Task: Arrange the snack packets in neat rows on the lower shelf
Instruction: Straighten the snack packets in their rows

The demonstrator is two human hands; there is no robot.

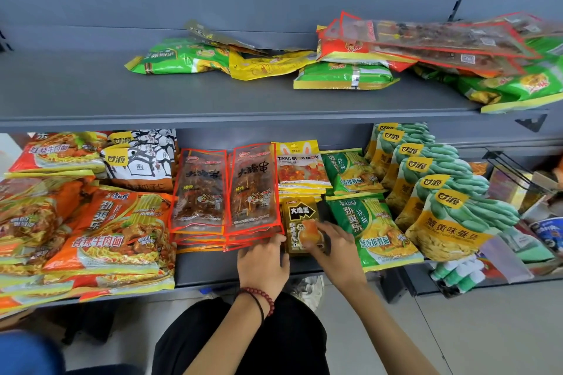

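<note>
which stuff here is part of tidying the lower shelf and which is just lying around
Job: gold packet, held by the right hand; red-edged skewer packets, touched by the left hand; lower shelf.
Lying about: packets on the upper shelf; goods on the side rack.

Only open spot on the lower shelf (pixel 207 271) is the bare front strip below the red-edged packets (pixel 227 192). Orange noodle packs (pixel 115 231) wall it off on the left, green noodle packs (pixel 373 231) on the right, and a dark packet (pixel 297 216) fills the slot beside the green ones. The upper shelf (pixel 76 91) hangs overhead; its left half is bare.
</note>
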